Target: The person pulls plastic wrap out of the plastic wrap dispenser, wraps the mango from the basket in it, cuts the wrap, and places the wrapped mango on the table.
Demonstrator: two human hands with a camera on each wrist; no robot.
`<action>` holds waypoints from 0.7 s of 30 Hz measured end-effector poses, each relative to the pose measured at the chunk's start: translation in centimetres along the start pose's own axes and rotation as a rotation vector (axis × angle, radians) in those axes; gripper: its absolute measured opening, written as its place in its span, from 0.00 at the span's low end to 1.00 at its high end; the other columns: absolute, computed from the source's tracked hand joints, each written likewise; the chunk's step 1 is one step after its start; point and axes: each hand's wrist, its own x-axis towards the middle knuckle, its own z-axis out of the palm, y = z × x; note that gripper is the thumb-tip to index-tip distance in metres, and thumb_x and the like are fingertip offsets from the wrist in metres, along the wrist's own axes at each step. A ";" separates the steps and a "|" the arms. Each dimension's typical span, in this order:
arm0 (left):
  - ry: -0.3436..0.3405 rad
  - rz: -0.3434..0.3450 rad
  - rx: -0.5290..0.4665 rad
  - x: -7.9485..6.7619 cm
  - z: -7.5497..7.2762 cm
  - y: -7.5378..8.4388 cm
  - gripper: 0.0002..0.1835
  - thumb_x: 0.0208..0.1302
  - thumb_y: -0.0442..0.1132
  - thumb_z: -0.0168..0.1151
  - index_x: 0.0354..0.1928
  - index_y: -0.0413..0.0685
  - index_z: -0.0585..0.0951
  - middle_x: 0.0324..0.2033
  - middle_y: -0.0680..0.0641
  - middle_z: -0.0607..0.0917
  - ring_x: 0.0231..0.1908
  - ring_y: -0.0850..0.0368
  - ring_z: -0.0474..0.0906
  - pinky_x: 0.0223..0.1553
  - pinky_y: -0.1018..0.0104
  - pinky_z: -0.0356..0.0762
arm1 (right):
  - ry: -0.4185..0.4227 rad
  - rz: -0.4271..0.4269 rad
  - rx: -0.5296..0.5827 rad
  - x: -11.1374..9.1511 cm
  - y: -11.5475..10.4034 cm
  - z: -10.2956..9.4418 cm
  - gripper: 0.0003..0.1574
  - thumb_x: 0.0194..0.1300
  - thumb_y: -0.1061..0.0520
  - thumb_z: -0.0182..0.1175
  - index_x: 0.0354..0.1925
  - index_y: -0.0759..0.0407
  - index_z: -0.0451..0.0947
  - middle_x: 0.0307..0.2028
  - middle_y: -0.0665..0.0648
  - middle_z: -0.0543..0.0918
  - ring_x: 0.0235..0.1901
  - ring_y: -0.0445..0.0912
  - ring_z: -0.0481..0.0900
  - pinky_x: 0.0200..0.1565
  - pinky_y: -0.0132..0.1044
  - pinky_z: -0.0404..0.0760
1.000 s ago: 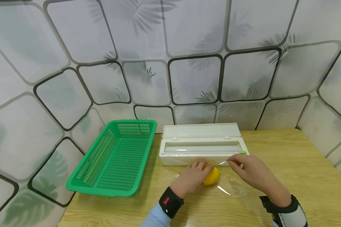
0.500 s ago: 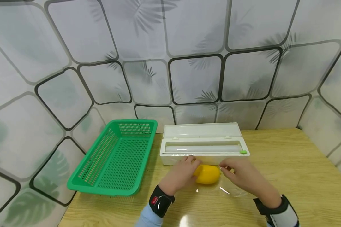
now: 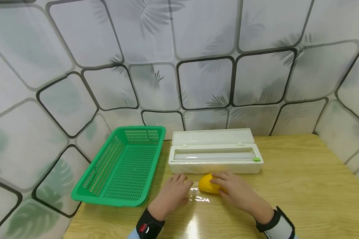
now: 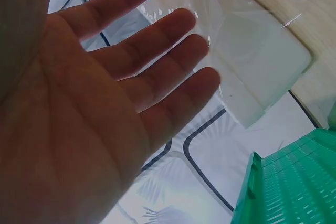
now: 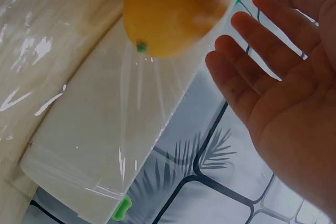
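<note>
A smooth yellow fruit point(image 3: 205, 184), oval with a small green tip in the right wrist view, lies on the table before the cling film dispenser point(image 3: 215, 168). Clear cling film point(image 3: 201, 199) runs from the dispenser, around the fruit and onto the tabletop. My right hand point(image 3: 237, 191) touches the fruit's right side in the head view. Its fingers point(image 5: 268, 40) look fairly straight in the right wrist view. To the left of the fruit, my left hand point(image 3: 173, 194) is apart from it, over the film, with fingers point(image 4: 173, 66) extended and spread.
A green plastic basket point(image 3: 107, 201) stands left of the dispenser. The dispenser's lid point(image 3: 212, 136) is raised at the back, and a green slider point(image 3: 256, 159) sits at its right end. A patterned curtain point(image 3: 155, 86) hangs behind the wooden table point(image 3: 311, 186).
My left hand has come off the fruit and moved left. My right hand, earlier pinching near the film's right edge, has moved left onto the fruit. The fruit now lies slightly further left.
</note>
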 end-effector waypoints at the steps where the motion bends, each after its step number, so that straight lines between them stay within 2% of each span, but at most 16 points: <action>1: -0.008 -0.005 0.007 -0.2 0.1 0.0 0.25 0.54 0.49 0.75 0.52 0.54 0.79 0.45 0.49 0.80 0.48 0.52 0.75 0.48 0.59 0.78 | -0.004 -0.004 -0.016 0.0 0.0 0.2 0.24 0.54 0.65 0.71 0.52 0.58 0.83 0.55 0.58 0.82 0.52 0.53 0.79 0.53 0.49 0.80; 6: 0.008 -0.040 0.031 -0.5 0.9 0.4 0.16 0.57 0.41 0.71 0.48 0.53 0.81 0.39 0.50 0.81 0.41 0.53 0.75 0.43 0.59 0.78 | -0.013 0.006 -0.055 -0.2 0.2 0.7 0.26 0.53 0.65 0.72 0.53 0.59 0.82 0.56 0.60 0.81 0.53 0.55 0.78 0.55 0.51 0.79; 13: 0.055 -0.033 0.155 -0.1 2.2 0.5 0.05 0.62 0.37 0.63 0.39 0.54 0.82 0.30 0.52 0.80 0.33 0.56 0.75 0.33 0.65 0.75 | -0.005 0.024 -0.041 -0.3 0.4 1.1 0.29 0.54 0.66 0.71 0.56 0.61 0.80 0.57 0.61 0.80 0.54 0.56 0.78 0.55 0.52 0.78; 21: 0.043 -0.041 0.158 0.1 3.3 0.3 0.04 0.62 0.36 0.61 0.33 0.53 0.82 0.29 0.53 0.79 0.31 0.57 0.75 0.29 0.67 0.72 | -0.012 0.028 -0.022 -0.1 0.6 0.8 0.24 0.58 0.67 0.68 0.54 0.60 0.82 0.54 0.60 0.83 0.51 0.54 0.80 0.53 0.49 0.80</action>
